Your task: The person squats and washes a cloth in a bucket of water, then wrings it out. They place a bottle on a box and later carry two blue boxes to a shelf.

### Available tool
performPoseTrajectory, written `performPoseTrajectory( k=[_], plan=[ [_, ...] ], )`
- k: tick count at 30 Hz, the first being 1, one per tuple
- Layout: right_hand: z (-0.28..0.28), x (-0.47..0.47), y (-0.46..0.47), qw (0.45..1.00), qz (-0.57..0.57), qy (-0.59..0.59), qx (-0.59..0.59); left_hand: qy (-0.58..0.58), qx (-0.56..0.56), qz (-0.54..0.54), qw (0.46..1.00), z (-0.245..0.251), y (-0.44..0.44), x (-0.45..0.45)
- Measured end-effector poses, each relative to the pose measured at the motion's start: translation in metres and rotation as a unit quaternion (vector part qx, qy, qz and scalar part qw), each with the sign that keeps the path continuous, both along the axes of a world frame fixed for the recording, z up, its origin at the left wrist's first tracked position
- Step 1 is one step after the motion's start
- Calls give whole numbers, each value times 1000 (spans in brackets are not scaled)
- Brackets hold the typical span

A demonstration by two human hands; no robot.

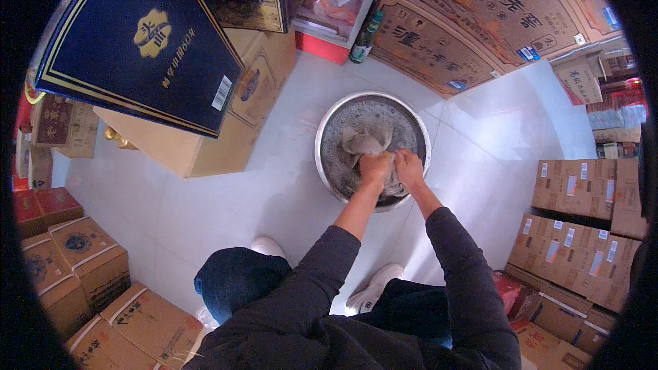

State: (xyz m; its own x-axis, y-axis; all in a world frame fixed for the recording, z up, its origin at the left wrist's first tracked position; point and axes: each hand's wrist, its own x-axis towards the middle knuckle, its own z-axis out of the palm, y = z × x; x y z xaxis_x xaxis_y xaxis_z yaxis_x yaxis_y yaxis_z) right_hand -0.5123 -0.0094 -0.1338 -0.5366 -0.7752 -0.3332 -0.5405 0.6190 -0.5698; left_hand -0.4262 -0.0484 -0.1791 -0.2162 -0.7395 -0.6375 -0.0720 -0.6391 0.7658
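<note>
A round metal basin (pixel 321 164) stands on the floor in front of me, holding dark, sudsy water. A wet greyish-beige cloth (pixel 366 143) is bunched up inside it, partly above the water. My left hand (pixel 375 168) is closed on the cloth near the middle of the basin. Just to its right, my right hand (pixel 409 168) grips another part of the same cloth, close to the basin's right side. The two hands are nearly touching. The cloth's lower part lies beneath and between my hands, partly hidden by them.
A large dark blue box (pixel 190 61) rests on a tan carton (pixel 221 149) at the upper left. Printed cartons (pixel 426 46) and a green bottle (pixel 366 38) stand beyond the basin. Stacked cardboard boxes line the right (pixel 570 257) and lower left (pixel 149 324). My shoes are on the tiled floor.
</note>
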Motion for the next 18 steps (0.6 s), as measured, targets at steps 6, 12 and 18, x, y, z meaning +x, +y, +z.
performPoseTrajectory(
  k=[6,12,18],
  plan=[
    [-15,-23,-23,924,2,-378,-63,-68,-156,-218,961,39,-9,20],
    [-61,9,-47,969,237,51,35,-12,22,45,999,13,-12,28],
    [-59,31,-35,985,122,-85,-93,149,165,232,947,-23,-26,46]
  ],
)
